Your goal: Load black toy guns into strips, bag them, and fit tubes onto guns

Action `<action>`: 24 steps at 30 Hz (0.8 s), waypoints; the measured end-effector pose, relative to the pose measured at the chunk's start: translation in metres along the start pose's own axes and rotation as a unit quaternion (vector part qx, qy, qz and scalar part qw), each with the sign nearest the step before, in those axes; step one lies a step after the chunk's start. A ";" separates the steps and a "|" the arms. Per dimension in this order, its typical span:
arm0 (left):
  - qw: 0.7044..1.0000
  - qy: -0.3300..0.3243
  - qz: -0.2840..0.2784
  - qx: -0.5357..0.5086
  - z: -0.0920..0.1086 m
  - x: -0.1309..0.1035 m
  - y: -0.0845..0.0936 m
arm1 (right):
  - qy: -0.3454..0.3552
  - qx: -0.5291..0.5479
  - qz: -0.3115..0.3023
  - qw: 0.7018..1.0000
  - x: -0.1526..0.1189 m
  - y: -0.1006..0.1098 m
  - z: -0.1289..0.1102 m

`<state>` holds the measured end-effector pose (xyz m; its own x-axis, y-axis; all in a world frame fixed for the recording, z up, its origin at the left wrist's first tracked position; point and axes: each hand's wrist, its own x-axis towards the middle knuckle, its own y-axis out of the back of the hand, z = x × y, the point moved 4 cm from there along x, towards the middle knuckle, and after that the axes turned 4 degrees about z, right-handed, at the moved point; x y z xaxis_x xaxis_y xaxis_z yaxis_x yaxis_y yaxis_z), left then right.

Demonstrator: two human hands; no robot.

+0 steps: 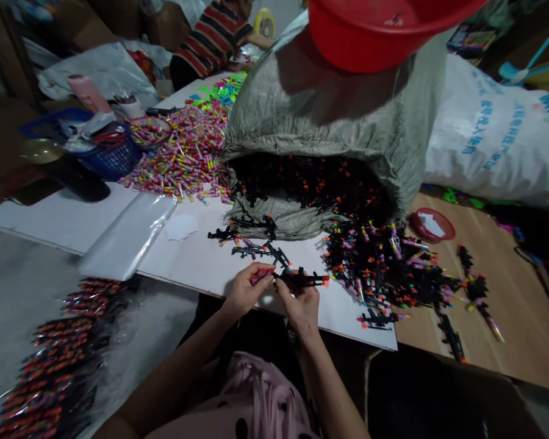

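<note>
My right hand (304,306) grips a black plastic toy gun (307,279), its orange tip pointing right. Closed fingers of my left hand (246,291) hold small pink and red candy tubes (258,277), touching or close to the gun's rear end; I cannot tell whether they are joined. Just beyond my hands, a few loose toy guns (249,250) lie on the white board (196,268). Behind them, a grey-green woven sack (329,116) gapes open, full of black toy guns (311,183). To its right is a heap of toy guns with candy tubes (388,262).
Many candy tubes (187,146) are piled at left, beside a blue basket (114,152) and a dark bottle (80,177). A red basin (384,36) rests on the sack. A small red basket (432,225) stands right. Packed bags (55,360) lie on the floor. A person (215,36) works behind.
</note>
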<state>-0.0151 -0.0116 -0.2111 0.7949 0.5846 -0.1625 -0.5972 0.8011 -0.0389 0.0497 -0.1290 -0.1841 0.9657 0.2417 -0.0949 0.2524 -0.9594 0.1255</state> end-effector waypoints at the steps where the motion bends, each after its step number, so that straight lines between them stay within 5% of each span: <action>1: 1.000 -0.007 -0.002 0.008 0.000 0.000 0.000 | -0.006 -0.003 -0.001 1.000 0.000 0.002 0.002; 7: 0.996 -0.052 -0.048 0.054 0.002 -0.002 -0.004 | -0.032 0.004 -0.018 0.999 0.001 0.009 -0.002; 13: 0.946 -0.241 -0.027 0.215 0.012 -0.014 -0.002 | -0.083 0.071 -0.032 0.993 -0.001 -0.002 0.001; 18: 0.976 -0.111 -0.041 0.182 -0.010 -0.014 0.000 | -0.080 0.091 -0.077 0.990 0.006 -0.003 0.016; 24: 0.998 0.030 0.039 0.049 -0.032 0.004 0.022 | 0.019 0.073 0.068 0.995 0.061 0.063 0.021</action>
<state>-0.0284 0.0043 -0.2444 0.7365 0.6396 -0.2201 -0.6414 0.7637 0.0728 0.1229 -0.1777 -0.2025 0.9927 0.1101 -0.0499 0.1097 -0.9939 -0.0113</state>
